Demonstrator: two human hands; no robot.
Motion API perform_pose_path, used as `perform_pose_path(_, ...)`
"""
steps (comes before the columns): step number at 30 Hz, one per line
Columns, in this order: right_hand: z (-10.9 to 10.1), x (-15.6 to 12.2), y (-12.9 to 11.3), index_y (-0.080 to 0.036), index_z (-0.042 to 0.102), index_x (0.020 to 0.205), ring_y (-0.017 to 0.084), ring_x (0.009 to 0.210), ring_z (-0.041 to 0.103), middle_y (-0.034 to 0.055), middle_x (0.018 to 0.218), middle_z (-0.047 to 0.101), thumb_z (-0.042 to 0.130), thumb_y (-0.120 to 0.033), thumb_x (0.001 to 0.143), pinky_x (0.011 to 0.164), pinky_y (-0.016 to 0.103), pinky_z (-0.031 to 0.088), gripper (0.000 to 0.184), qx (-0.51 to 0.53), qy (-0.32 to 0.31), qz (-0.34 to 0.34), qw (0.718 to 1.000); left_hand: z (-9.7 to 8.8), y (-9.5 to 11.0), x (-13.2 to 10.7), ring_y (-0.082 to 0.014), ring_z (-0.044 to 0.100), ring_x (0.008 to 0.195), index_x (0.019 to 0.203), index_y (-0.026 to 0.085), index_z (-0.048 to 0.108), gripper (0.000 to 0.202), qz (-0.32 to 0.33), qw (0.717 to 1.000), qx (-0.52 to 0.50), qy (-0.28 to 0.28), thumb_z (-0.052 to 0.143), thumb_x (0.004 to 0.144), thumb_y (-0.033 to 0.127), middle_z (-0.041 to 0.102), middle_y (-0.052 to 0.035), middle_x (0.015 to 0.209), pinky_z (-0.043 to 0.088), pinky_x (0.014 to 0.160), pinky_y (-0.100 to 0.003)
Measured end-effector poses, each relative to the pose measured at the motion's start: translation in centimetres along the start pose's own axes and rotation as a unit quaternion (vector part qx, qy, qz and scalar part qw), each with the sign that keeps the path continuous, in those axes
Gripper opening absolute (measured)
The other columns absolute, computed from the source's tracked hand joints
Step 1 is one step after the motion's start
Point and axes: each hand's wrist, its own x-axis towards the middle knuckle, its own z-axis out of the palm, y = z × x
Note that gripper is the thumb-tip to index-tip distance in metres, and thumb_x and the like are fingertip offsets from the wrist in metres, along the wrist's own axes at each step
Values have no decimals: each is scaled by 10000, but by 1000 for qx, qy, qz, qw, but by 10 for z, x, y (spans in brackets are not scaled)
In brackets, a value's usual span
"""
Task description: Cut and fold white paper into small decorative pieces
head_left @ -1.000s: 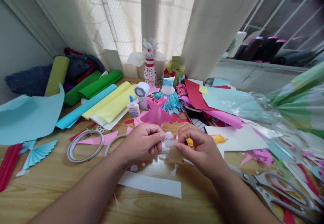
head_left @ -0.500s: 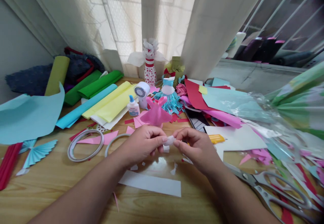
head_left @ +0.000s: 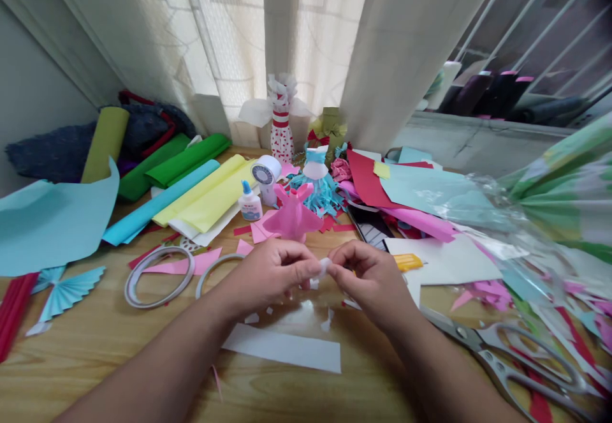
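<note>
A small crumpled piece of white paper (head_left: 324, 268) is pinched between the fingertips of my left hand (head_left: 272, 273) and my right hand (head_left: 370, 279), low over the wooden table (head_left: 71, 378). Most of the piece is hidden by my fingers. Just beyond my hands stands a pink paper dress (head_left: 292, 214). A long white paper strip (head_left: 282, 348) lies on the table below my wrists, among tiny white scraps (head_left: 327, 321).
Steel scissors (head_left: 507, 359) lie by my right forearm. Two clear tape rolls (head_left: 159, 276) sit at the left, near a glue bottle (head_left: 250, 201). Coloured paper rolls (head_left: 191, 200) and loose sheets (head_left: 430, 200) crowd the back, and plastic-wrapped paper (head_left: 564, 187) intrudes at right.
My hands have drawn closer together around the white paper, which now shows as a smaller, tighter pinch. The view has shifted slightly.
</note>
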Motion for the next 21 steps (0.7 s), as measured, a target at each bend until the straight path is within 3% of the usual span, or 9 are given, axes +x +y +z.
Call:
perform_pose_path(3, 1, 0, -2, -182, 564, 638, 140, 596, 546, 5, 646, 615, 612, -207, 713, 565, 255, 434, 92, -1, 15, -2, 1000, 4, 6, -1, -101, 461, 549, 810, 151, 656, 235, -4, 999, 34, 39, 668, 701, 359, 529, 34, 603, 324, 490, -189)
perform_pose_path(7, 1, -1, 0, -183, 565, 652, 136, 595, 533, 6, 664, 610, 606, -207, 721, 556, 252, 424, 84, 2, 25, 2, 1000, 9, 10, -1, -102, 460, 538, 717, 159, 657, 140, 15, 991, 98, 90, 610, 738, 288, 559, 29, 593, 322, 498, -195)
perform_pose_path(14, 2, 1, 3, -184, 596, 712, 155, 657, 590, 21, 722, 647, 612, -242, 755, 606, 267, 463, 74, 0, 28, -20, 999, 9, 10, -1, -101, 481, 524, 639, 165, 630, 238, 35, 990, 93, 96, 551, 795, 327, 589, 23, 587, 334, 498, -195)
perform_pose_path(17, -16, 0, -5, -191, 622, 843, 185, 791, 622, 48, 864, 663, 605, -276, 781, 704, 301, 491, 106, -21, 72, -65, 995, 7, 8, -1, -97, 480, 503, 654, 157, 624, 240, 13, 995, 61, 78, 550, 796, 336, 584, 20, 584, 343, 489, -195)
perform_pose_path(19, -41, -10, -8, -203, 621, 895, 196, 852, 622, 56, 932, 656, 570, -282, 813, 763, 320, 491, 125, -66, 123, -84, 987, 5, 7, 0, -91, 469, 483, 663, 147, 620, 233, -8, 998, 25, 58, 557, 790, 332, 587, 17, 581, 343, 477, -194)
perform_pose_path(21, -74, -29, -2, -221, 626, 906, 203, 874, 617, 52, 945, 655, 548, -274, 825, 789, 329, 486, 125, -170, 130, -75, 974, 5, 6, 0, -84, 470, 474, 669, 136, 618, 228, -27, 998, -23, 43, 574, 777, 332, 606, 8, 590, 349, 473, -191)
